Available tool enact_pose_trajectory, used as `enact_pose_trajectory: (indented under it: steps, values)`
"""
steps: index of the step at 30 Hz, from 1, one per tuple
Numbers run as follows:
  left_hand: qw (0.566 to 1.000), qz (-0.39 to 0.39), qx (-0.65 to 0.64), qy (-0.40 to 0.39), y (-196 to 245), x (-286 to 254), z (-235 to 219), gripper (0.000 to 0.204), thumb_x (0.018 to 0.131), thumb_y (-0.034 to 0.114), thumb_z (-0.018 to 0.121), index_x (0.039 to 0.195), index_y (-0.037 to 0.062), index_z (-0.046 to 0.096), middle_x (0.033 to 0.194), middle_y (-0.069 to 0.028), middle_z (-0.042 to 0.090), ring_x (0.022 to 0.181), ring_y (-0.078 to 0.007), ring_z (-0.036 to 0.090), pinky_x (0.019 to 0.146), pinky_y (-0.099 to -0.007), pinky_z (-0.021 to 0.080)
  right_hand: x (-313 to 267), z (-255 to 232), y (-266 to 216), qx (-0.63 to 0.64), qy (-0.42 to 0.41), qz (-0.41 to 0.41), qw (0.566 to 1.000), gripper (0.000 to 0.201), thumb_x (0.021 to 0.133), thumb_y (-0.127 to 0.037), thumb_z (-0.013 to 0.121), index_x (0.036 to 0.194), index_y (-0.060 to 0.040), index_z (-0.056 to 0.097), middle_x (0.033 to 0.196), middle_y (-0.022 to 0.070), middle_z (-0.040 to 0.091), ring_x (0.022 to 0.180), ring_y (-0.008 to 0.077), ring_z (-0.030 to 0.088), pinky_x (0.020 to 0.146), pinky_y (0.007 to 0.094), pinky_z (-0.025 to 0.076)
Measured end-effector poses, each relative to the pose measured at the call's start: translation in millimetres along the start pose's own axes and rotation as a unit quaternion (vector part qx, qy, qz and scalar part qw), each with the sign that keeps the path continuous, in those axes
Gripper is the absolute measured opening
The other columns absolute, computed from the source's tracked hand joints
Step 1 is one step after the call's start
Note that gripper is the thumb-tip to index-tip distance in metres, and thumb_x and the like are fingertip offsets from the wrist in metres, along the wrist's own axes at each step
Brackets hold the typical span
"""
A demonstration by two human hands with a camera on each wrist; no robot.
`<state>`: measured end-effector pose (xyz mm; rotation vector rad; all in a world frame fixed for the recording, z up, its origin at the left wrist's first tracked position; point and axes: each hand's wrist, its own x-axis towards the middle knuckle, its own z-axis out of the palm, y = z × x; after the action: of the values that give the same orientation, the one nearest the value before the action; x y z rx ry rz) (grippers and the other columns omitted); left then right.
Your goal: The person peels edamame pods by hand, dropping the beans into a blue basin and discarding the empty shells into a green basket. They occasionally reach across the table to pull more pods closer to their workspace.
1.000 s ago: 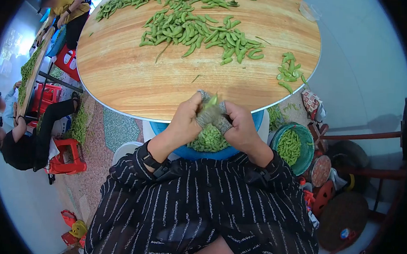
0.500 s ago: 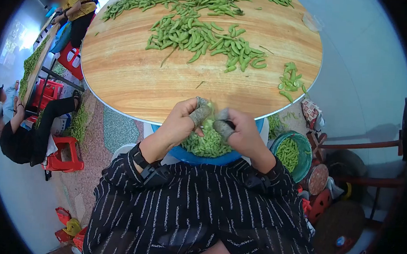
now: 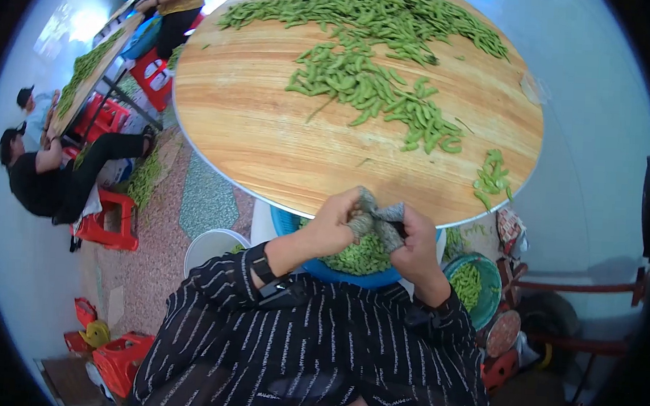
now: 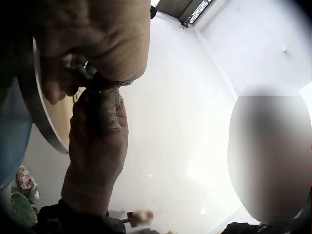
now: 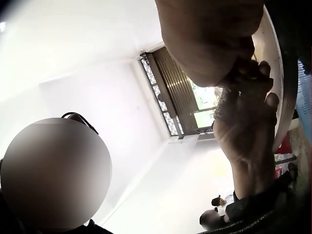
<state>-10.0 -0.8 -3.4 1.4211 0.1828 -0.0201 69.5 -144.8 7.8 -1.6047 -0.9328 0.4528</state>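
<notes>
1. The round wooden table [image 3: 270,135] fills the upper part of the head view; loose green pods [image 3: 373,89] lie strewn over its far half, with a small separate cluster [image 3: 491,180] near its right edge.
2. A blue basin [image 3: 351,273] sits under the table's near edge, just below the hands, holding a heap of green pods; a smaller green basket [image 3: 489,297] with more pods stands to its right; a white bucket [image 3: 207,247] stands to its left.
3. The left hand [image 3: 335,225] and right hand [image 3: 410,243] meet over the basin, fingers curled, fingertips in grey wraps touching each other.
4. Both hands seem to pinch something small between the wrapped tips; whether a pod is there I cannot tell, for the fingers hide it.
</notes>
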Motion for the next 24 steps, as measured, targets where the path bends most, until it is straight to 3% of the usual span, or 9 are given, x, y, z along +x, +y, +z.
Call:
enact_pose_trajectory:
  steps: [1,4,8,9,10,11,14,21,24]
  values:
    - [0.998,0.059,0.026,0.017,1.5,1.5,2.8,0.019,0.068,-0.007,0.046,0.086,0.0,0.044,0.073,-0.0049,0.049,0.074,-0.0087,0.047,0.062,-0.0212,0.039,0.4,1.6,1.3,-0.035,0.018,-0.027,0.999,0.018,0.064,0.001,0.053,0.083,-0.0002,0.055,0.07,0.0142,0.056,0.062,0.0243,0.055,0.057,0.0282,0.042]
    - [0.987,0.138,0.083,0.015,-4.2,5.5,2.1,0.02,0.071,-0.005,0.046,0.089,0.0025,0.045,0.074,-0.0005,0.048,0.072,-0.0071,0.046,0.061,-0.0214,0.039,-0.5,5.1,0.4,-0.06,0.047,-0.066,0.995,0.019,0.064,0.001,0.054,0.083,-0.0003,0.055,0.07,0.0145,0.056,0.063,0.0254,0.055,0.057,0.0288,0.042]
    - [0.977,0.143,0.16,0.011,-3.8,3.2,2.5,0.017,0.073,-0.004,0.047,0.089,0.0011,0.046,0.074,0.0004,0.048,0.07,-0.0069,0.044,0.063,-0.0221,0.038,-8.1,-2.9,-0.5,-0.063,0.049,-0.015,0.997,0.019,0.066,0.004,0.054,0.084,0.0001,0.055,0.072,0.01,0.058,0.064,0.0189,0.056,0.059,0.0261,0.043]
    - [0.979,0.139,0.148,-0.006,0.6,3.0,3.4,0.017,0.073,-0.004,0.047,0.089,0.0011,0.046,0.074,0.0004,0.048,0.07,-0.0069,0.044,0.063,-0.0221,0.038,-9.3,-4.5,-0.6,0.034,0.047,0.013,0.998,0.019,0.067,0.005,0.054,0.085,0.0004,0.054,0.074,0.0071,0.058,0.066,0.0147,0.055,0.061,0.0242,0.042]
    - [0.987,0.074,0.141,-0.024,7.3,1.3,2.3,0.015,0.076,-0.002,0.049,0.091,0.001,0.047,0.075,0.0009,0.048,0.07,-0.0068,0.044,0.063,-0.0223,0.038,-9.5,-6.1,0.0,0.135,0.044,0.035,0.989,0.018,0.068,0.006,0.054,0.086,0.0007,0.054,0.076,0.0042,0.058,0.068,0.0106,0.054,0.062,0.0224,0.042]
    - [0.99,0.008,0.137,-0.039,9.3,-0.2,0.8,0.014,0.079,0.001,0.051,0.093,0.0008,0.048,0.076,0.0015,0.048,0.069,-0.0066,0.044,0.064,-0.0226,0.039,-10.4,-8.4,0.8,0.134,0.049,0.03,0.989,0.015,0.072,0.005,0.055,0.087,0.001,0.054,0.078,0.0011,0.057,0.072,0.0057,0.05,0.064,0.0193,0.042]
    - [0.993,0.0,0.087,-0.075,2.6,0.7,-2.0,0.016,0.077,0.005,0.053,0.091,-0.0004,0.047,0.07,-0.006,0.049,0.07,-0.0098,0.045,0.062,-0.0245,0.038,-12.2,-11.1,4.9,0.182,0.056,0.052,0.98,0.013,0.074,0.003,0.057,0.087,0.0009,0.054,0.078,0.002,0.058,0.072,0.0059,0.051,0.064,0.0191,0.041]
    - [0.98,0.101,0.169,-0.014,-8.2,-0.7,1.6,0.029,0.065,-0.008,0.047,0.092,0.001,0.05,0.069,-0.0076,0.053,0.066,-0.0125,0.05,0.061,-0.0246,0.04,-19.7,-14.1,4.6,0.18,0.072,0.034,0.98,0.012,0.076,0.001,0.056,0.087,0.0,0.055,0.079,0.0018,0.058,0.074,0.0061,0.052,0.064,0.0189,0.042]
    - [0.969,0.122,0.203,-0.071,3.6,-4.2,1.3,0.034,0.062,-0.009,0.048,0.093,0.0036,0.052,0.072,-0.009,0.055,0.069,-0.0184,0.055,0.063,-0.0258,0.042,-34.1,-41.3,4.5,0.138,0.085,0.037,0.986,0.012,0.076,-0.002,0.056,0.088,-0.0001,0.056,0.078,0.0014,0.057,0.072,0.007,0.052,0.063,0.0191,0.042]
